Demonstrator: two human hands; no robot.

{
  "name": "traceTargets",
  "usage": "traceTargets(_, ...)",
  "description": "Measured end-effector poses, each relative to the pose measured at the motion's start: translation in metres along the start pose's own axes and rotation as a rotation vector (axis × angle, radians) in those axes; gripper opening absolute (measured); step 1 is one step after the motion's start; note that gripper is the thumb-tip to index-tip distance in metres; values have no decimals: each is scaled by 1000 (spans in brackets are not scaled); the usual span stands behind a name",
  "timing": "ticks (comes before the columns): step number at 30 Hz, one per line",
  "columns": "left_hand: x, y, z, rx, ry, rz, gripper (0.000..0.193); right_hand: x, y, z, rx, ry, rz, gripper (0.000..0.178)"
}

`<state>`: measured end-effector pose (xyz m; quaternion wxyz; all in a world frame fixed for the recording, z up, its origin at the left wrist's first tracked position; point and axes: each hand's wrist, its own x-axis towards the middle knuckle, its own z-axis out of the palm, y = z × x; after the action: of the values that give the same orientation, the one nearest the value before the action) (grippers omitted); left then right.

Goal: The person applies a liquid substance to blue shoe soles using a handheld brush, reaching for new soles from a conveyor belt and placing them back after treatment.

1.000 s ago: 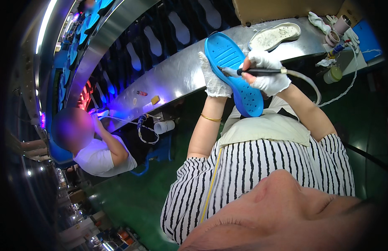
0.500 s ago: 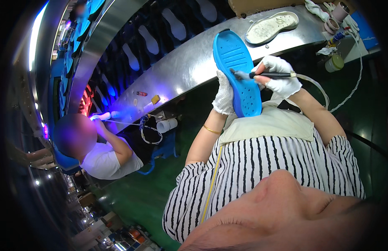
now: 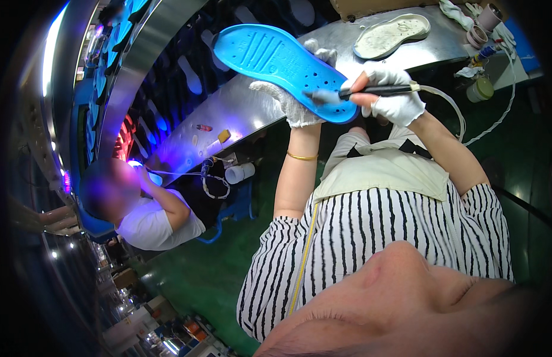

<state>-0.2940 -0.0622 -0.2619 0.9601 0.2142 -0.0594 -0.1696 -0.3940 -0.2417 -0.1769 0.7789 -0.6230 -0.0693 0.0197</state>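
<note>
A bright blue shoe sole [image 3: 270,56] is held up in front of me, tilted, its grooved end to the far left and its holed end near my right hand. My left hand [image 3: 295,110], in a white glove, grips the sole from below with the thumb along the near edge and fingers past the far edge. With bare fingertips poking from its white glove, my right hand [image 3: 398,95] pinches a black-handled brush [image 3: 383,90] that has a pale tube at its back end. The brush's greyish bristles lie over the holed end of the sole.
A cream sole [image 3: 390,39] lies on the metal bench [image 3: 258,116]. A dark conveyor [image 3: 174,47] beyond carries several pale soles. At right are spools [image 3: 489,16] and a greenish-lidded jar [image 3: 480,90]. A co-worker [image 3: 160,217] sits at left near a yellow block [image 3: 224,136].
The blue sole has swung from nearly upright to slanting leftward, its grooved end now farther left. My left hand has moved left with it, and the brush has shifted to the holed end.
</note>
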Motion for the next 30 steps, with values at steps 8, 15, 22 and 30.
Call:
traceTargets(8, 23, 13, 31, -78, -384, 91, 100, 8, 7, -1, 194, -27, 119, 14)
traceTargets(15, 30, 37, 44, 353, -499, -20, 123, 13, 11, -17, -147, -129, 96, 15)
traceTargets(22, 42, 43, 62, 678, -457, -209, 112, 25, -5, -33, -278, -190, 240, 18)
traceTargets(30, 52, 48, 81, 1002, -240, -424, 96, 27, 1, -24, -451, -253, -26, 13)
